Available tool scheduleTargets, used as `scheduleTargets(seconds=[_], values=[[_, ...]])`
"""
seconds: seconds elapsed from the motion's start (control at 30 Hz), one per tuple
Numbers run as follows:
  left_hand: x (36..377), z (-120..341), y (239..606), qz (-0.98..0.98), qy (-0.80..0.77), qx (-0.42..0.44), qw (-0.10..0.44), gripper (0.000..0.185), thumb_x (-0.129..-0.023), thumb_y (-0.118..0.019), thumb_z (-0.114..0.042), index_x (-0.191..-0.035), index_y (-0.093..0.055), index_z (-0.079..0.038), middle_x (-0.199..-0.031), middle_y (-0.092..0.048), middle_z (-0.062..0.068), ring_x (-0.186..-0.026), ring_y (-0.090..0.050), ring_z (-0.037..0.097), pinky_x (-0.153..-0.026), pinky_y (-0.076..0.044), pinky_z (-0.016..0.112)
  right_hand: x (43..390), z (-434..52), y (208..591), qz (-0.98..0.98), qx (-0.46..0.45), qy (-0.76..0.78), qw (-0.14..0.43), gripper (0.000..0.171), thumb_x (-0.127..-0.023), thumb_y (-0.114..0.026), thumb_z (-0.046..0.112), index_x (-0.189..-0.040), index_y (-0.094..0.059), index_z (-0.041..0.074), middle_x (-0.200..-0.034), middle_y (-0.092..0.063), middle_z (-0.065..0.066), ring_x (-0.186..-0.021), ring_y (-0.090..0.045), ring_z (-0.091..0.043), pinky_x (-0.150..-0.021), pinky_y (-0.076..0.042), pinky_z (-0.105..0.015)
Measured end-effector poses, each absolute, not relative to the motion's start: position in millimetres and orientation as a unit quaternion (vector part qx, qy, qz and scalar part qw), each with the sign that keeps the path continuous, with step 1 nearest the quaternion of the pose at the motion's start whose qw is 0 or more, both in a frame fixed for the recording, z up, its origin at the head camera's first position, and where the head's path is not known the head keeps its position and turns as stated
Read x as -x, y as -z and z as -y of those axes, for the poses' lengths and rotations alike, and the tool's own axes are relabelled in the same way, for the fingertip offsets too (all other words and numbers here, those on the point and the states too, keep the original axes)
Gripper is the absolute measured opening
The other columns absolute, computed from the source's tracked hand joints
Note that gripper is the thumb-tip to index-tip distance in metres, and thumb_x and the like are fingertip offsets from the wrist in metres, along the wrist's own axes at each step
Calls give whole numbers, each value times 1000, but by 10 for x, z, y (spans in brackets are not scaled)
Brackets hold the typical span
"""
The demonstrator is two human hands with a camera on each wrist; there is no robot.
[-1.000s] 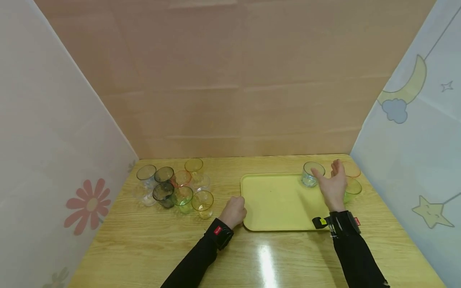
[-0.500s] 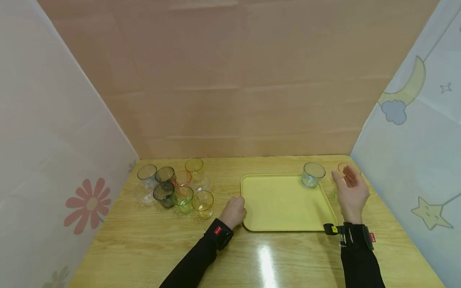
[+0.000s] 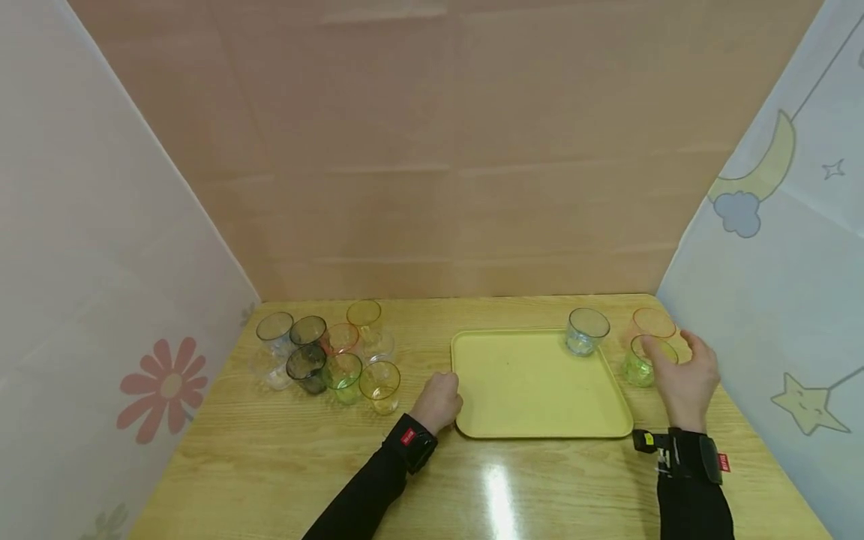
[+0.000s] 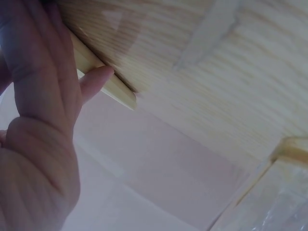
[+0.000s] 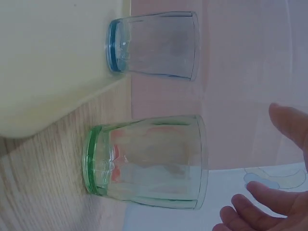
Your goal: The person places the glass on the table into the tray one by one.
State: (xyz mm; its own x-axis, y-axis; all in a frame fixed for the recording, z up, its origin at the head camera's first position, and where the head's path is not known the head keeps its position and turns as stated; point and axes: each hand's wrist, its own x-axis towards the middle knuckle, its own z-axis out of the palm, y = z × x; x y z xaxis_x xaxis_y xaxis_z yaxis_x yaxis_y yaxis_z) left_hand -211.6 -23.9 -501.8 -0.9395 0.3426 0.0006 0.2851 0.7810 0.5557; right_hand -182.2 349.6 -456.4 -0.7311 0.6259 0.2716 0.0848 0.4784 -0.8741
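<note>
The right hand (image 3: 685, 375) has left the pale blue glass (image 3: 586, 331) on the flat yellow plastic tray (image 3: 533, 405); fingers apart, it now reaches around the green ribbed glass tumbler (image 3: 637, 364). The left hand (image 3: 439, 401), curled, holds the tray's near-left rim.

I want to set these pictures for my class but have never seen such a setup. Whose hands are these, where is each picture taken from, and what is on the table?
A person works with bare hands, wearing three cameras: one on the head looking down, one on each wrist. On the wooden table lies a yellow tray with a bluish glass on it. The left hand grips the tray's near left corner. The right hand, open and holding nothing, is beside a green glass; an orange glass stands behind. More coloured glasses cluster at the left.
</note>
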Motion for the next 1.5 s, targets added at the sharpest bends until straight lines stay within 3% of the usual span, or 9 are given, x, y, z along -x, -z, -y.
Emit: scheduleTargets(seconds=[0.13, 0.33, 0.7, 0.87, 1.23, 1.5], values=[[2120, 236, 5028, -942, -285, -172, 48, 28, -85, -55, 7, -60, -55, -7, -51, -51, -1, -32, -44, 5, -33, -35, 17, 1791, -3585, 4606, 826, 233, -458, 232, 84, -89, -68, 40, -152, -31, 0, -154, -29, -28, -140, -28, -47, -112, -26, -62], [2124, 239, 5027, -938, -295, -176, 49, 29, -84, -54, 8, -60, -55, -7, -49, -51, -1, -31, -44, 5, -33, -35, 17, 1796, -3659, 4657, 836, 229, -467, 176, 91, -91, -64, 45, -154, -20, -3, -157, -23, -30, -143, -26, -47, -112, -28, -61], [2121, 269, 5018, -938, -297, -172, 39, 28, -84, -54, 8, -60, -54, -7, -54, -47, -1, -37, -43, 8, -35, -34, 19, 1867, -3681, 4736, 865, 191, -451, 106, 105, -90, -65, 47, -153, -3, -9, -152, -15, -42, -137, -21, -59, -106, -29, -67], [2146, 269, 5019, -938, -300, -169, 48, 33, -82, -58, 6, -56, -46, -11, -50, -41, -4, -36, -40, 7, -35, -31, 18, 1881, -3666, 4727, 865, 197, -455, 71, 109, -90, -67, 45, -153, 5, -8, -151, -14, -43, -133, -24, -61, -104, -32, -66], [2160, 269, 5016, -939, -299, -160, 61, 35, -82, -61, 4, -55, -44, -11, -49, -40, -4, -35, -39, 7, -34, -29, 17, 1928, -3641, 4852, 827, 238, -503, 78, 102, -90, -69, 39, -152, 2, 2, -154, -22, -34, -135, -30, -50, -102, -38, -57], [2148, 261, 5032, -942, -287, -163, 55, 32, -82, -62, 3, -58, -46, -11, -54, -42, -3, -39, -41, 8, -37, -32, 19, 1928, -3665, 4892, 823, 258, -497, 94, 95, -85, -73, 45, -144, -9, 7, -134, -37, -20, -113, -45, -32, -74, -45, -30]])
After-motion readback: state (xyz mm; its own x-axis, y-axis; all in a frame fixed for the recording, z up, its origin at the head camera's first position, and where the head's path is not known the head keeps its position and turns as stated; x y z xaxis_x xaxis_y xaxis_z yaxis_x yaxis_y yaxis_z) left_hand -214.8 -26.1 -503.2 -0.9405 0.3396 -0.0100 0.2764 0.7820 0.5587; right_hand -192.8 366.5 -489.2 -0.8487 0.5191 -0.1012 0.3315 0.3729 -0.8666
